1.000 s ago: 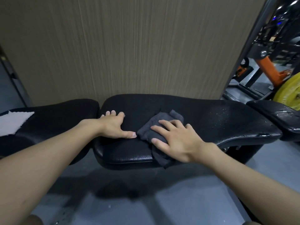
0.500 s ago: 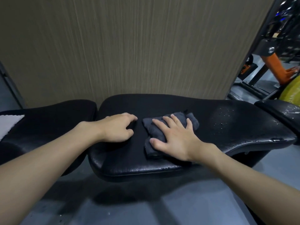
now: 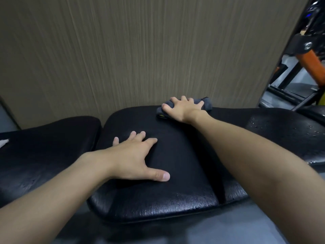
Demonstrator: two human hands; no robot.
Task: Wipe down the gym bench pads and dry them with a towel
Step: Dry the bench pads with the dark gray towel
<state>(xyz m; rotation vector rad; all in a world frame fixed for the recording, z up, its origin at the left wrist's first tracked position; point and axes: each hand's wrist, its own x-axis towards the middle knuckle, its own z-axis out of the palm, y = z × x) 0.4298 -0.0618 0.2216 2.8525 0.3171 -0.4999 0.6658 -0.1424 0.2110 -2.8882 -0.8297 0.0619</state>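
A long black bench pad point(image 3: 175, 196) fills the middle of the view. My right hand point(image 3: 184, 108) presses a folded dark grey cloth point(image 3: 206, 103) against the pad's far edge, next to the wall. Its fingers curl over the cloth, and most of the cloth is hidden under the palm. My left hand point(image 3: 135, 157) lies flat on the pad nearer to me, fingers spread, holding nothing. Water droplets point(image 3: 284, 127) glisten on the pad's right part.
A second black pad point(image 3: 44, 147) adjoins on the left, with a white towel corner point(image 3: 3, 142) at the frame's left edge. A brown wood-grain wall point(image 3: 140, 50) stands right behind the bench. Orange and black gym equipment point(image 3: 302, 64) is at the right. Grey floor lies below.
My right hand has slid the cloth from the middle of the pad to its far edge by the wall. My left hand has opened out flat, and the view has moved closer.
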